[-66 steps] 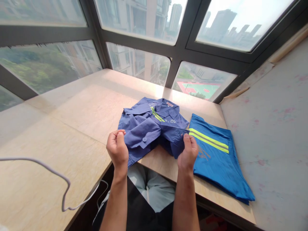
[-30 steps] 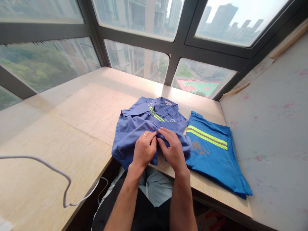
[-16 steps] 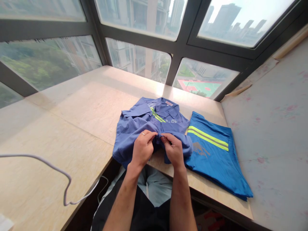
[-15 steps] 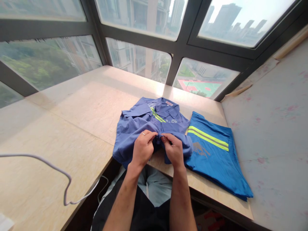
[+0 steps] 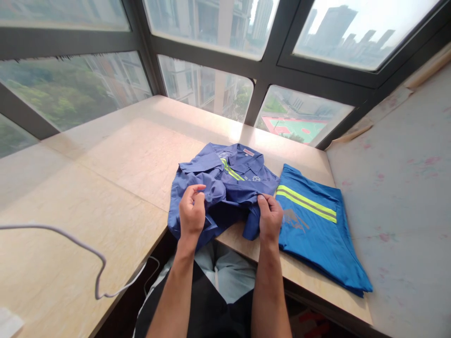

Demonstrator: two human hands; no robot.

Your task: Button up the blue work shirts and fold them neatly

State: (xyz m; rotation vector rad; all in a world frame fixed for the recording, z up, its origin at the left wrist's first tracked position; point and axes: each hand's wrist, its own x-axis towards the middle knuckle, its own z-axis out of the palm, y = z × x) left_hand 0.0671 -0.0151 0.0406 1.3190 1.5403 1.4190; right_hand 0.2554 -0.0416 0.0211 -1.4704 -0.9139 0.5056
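A blue-grey work shirt (image 5: 225, 185) with a yellow-green stripe lies crumpled at the near edge of the wooden counter (image 5: 116, 159), collar away from me. My left hand (image 5: 192, 211) pinches the shirt's left front edge beside a button. My right hand (image 5: 269, 216) pinches the right front edge, and a fold of cloth hangs below it over the counter's edge. The two hands are apart, with the shirt's front open between them.
A folded bright-blue garment (image 5: 317, 225) with yellow-green reflective stripes lies right of the shirt. A white cable (image 5: 95, 263) loops over the counter's left part and down its edge. Windows (image 5: 211, 89) run along the back; a pale wall (image 5: 405, 188) stands at the right.
My hands were together at the shirt's middle. They have drawn apart, each pulling a front edge outward, and the shirt's front has opened.
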